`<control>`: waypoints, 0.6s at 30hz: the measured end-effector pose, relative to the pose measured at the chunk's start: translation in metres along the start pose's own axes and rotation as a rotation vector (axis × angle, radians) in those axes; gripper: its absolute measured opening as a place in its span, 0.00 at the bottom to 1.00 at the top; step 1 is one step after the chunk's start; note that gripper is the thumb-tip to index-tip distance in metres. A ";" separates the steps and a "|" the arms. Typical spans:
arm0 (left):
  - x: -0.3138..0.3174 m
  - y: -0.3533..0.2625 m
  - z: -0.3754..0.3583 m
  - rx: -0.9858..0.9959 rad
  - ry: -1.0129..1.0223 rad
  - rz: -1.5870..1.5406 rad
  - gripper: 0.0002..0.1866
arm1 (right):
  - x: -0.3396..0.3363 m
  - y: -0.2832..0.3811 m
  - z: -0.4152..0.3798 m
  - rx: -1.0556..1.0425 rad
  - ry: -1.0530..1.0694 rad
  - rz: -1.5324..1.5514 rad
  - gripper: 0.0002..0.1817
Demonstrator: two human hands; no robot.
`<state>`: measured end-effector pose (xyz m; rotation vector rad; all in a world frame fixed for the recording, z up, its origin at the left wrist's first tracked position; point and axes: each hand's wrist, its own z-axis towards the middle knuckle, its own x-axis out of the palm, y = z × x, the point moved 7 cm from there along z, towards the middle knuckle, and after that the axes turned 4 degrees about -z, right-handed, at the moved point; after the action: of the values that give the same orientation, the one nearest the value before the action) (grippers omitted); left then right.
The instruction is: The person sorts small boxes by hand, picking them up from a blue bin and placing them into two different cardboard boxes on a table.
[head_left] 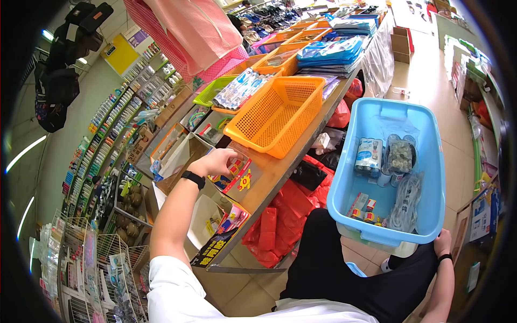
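Note:
My left hand (219, 162) is over a small display box (240, 180) marked "502" on the table. Its fingers are bent and look apart, with nothing visible between them. Small red, yellow and blue packs fill that box. My right hand (442, 243) grips the lower right corner of a light blue plastic bin (340, 183), its fingers partly hidden. Inside the bin are a wrapped blue-and-white pack (369, 155), a clear-wrapped bundle of dark round items (400, 156), a coiled white cable in plastic (406, 202) and several small red-and-yellow packs (369, 216).
An orange plastic basket (277, 116) stands on the wooden table (264, 175), with more baskets and blue packages (331, 51) behind. Red plastic bags (285, 215) hang below the table edge. A wire rack (81, 264) and stocked shelves stand left; a tiled aisle (431, 81) runs right.

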<state>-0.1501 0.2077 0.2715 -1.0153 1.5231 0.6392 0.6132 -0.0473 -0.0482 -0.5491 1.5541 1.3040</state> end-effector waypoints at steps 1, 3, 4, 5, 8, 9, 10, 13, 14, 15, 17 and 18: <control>-0.003 -0.004 -0.001 0.000 0.000 0.000 0.31 | -0.001 0.002 0.000 0.001 0.006 0.009 0.13; -0.002 -0.007 -0.003 -0.075 0.117 0.079 0.31 | -0.001 0.004 0.000 0.001 0.011 0.018 0.13; -0.001 -0.005 -0.003 -0.076 0.116 0.079 0.31 | -0.001 0.005 0.000 -0.002 0.013 0.018 0.13; -0.002 -0.004 -0.003 -0.040 0.093 0.082 0.31 | -0.001 0.005 0.000 -0.004 0.015 0.019 0.13; -0.002 -0.004 -0.004 -0.042 0.106 0.089 0.30 | 0.000 0.002 -0.001 -0.006 -0.002 0.020 0.13; 0.000 -0.001 -0.004 -0.080 0.140 0.090 0.30 | -0.001 0.003 -0.001 -0.005 -0.003 0.020 0.13; 0.001 0.001 -0.005 -0.078 0.139 0.091 0.30 | -0.002 0.004 -0.002 -0.001 -0.004 0.001 0.13; 0.002 0.004 -0.008 -0.075 0.129 0.143 0.33 | -0.006 0.009 -0.004 0.007 -0.014 -0.011 0.13; 0.004 0.005 -0.011 -0.099 0.140 0.170 0.35 | -0.007 0.010 -0.004 0.009 -0.022 -0.005 0.13; 0.004 0.005 -0.014 -0.123 0.151 0.198 0.36 | -0.006 0.008 -0.004 0.010 -0.024 -0.004 0.13; 0.006 0.006 -0.020 -0.060 0.066 0.221 0.36 | -0.004 0.004 -0.004 0.015 -0.029 0.019 0.13; 0.001 0.000 -0.023 0.003 -0.020 0.241 0.36 | -0.004 0.003 -0.005 0.017 -0.030 0.020 0.13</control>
<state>-0.1615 0.1882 0.2750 -0.8273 1.6425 0.8123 0.6104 -0.0514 -0.0438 -0.5025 1.5481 1.3075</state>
